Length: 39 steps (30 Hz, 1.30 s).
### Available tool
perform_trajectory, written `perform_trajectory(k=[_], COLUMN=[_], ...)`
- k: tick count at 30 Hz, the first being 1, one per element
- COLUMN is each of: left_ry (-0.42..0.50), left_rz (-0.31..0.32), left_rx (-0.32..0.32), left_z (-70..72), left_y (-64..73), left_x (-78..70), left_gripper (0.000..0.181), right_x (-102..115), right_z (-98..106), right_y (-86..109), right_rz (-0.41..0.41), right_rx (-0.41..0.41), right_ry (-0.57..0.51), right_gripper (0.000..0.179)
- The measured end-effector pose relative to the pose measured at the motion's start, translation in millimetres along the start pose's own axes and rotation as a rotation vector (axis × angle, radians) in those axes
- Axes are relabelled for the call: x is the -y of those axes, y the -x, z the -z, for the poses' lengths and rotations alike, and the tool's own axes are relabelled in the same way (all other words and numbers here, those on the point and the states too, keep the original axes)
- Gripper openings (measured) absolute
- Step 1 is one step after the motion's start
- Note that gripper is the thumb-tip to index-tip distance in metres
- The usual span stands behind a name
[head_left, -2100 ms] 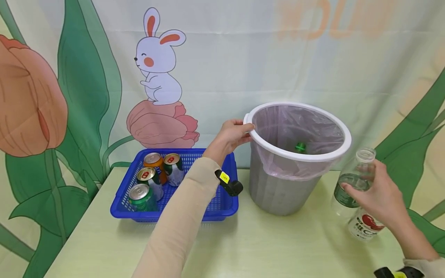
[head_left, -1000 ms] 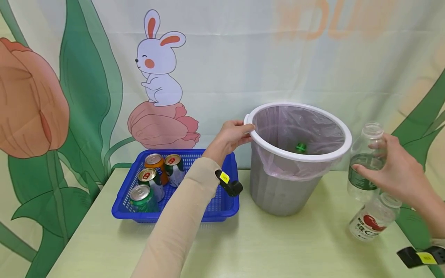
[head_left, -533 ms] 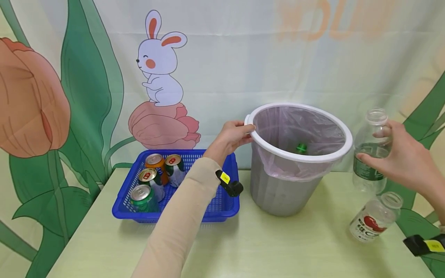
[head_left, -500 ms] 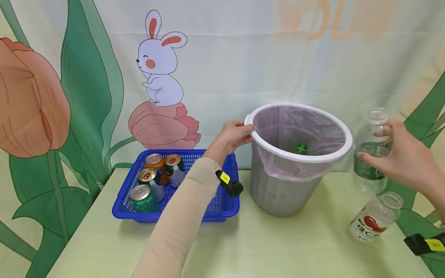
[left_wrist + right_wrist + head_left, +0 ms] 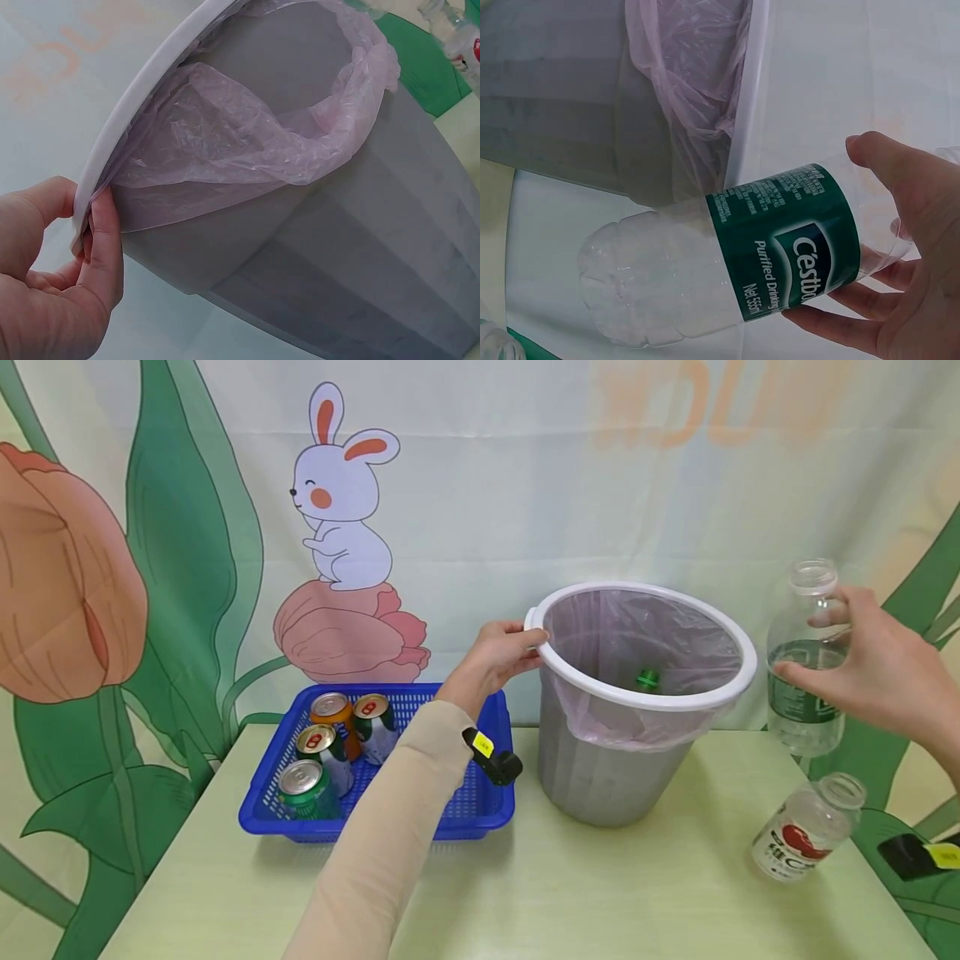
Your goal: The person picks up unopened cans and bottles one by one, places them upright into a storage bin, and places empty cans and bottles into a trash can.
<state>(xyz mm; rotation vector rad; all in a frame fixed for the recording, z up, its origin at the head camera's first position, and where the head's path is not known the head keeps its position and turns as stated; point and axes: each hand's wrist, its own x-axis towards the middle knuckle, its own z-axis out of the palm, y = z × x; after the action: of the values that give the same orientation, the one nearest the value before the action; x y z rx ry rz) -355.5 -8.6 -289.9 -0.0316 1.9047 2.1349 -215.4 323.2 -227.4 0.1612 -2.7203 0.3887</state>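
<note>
My left hand (image 5: 501,656) pinches the white rim (image 5: 645,699) of a grey trash can (image 5: 600,777) between thumb and fingers; the left wrist view shows this grip close up. The can is lined with a thin pinkish plastic bag (image 5: 217,127), and a green bottle top (image 5: 648,679) shows inside it. To the right of the can, my right hand (image 5: 888,660) grips a clear plastic water bottle (image 5: 660,277) with a green label, uncapped and roughly upright in the head view, raised above the table. Below it a second clear bottle (image 5: 806,831) with a cherry label stands on the table.
A blue plastic basket (image 5: 480,822) stands left of the can, with several drink cans (image 5: 318,752) grouped at its left side. My left forearm crosses over the basket. A printed curtain (image 5: 465,510) hangs close behind the pale table (image 5: 585,893).
The right hand has lifted the water bottle up and to the right, away from the cherry-label bottle. My left hand keeps its hold on the trash can rim.
</note>
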Motion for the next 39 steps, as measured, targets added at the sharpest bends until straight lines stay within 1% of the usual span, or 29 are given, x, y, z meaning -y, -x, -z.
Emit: perform_trajectory(k=[9, 16, 21, 27, 33, 39], left_ry=[-0.009, -0.003, -0.004, -0.012, -0.022, -0.020], left_rz=[-0.002, -0.001, 0.002, 0.004, 0.007, 0.005], left_rx=[0.002, -0.004, -0.004, -0.006, -0.013, -0.009], left_z=[0.7, 0.8, 0.6, 0.0, -1.0, -0.7], left_y=[1.3, 1.0, 1.1, 1.6, 1.9, 2.2], left_x=[0.5, -0.2, -0.1, 0.2, 0.3, -0.6], left_gripper=[0.044, 0.046, 0.044, 0.044, 0.042, 0.047], right_x=[6, 11, 16, 20, 21, 27], right_z=[10, 17, 21, 23, 28, 37], right_y=[-12.0, -28.5, -41.3, -51.5, -60.8, -67.9], right_rz=[-0.013, -0.024, -0.004, 0.025, 0.012, 0.006], right_rx=[0.015, 0.053, 0.080, 0.113, 0.148, 0.135], right_ry=[0.012, 0.011, 0.013, 0.022, 0.035, 0.032], right_gripper=[0.093, 0.097, 0.097, 0.095, 0.097, 0.098])
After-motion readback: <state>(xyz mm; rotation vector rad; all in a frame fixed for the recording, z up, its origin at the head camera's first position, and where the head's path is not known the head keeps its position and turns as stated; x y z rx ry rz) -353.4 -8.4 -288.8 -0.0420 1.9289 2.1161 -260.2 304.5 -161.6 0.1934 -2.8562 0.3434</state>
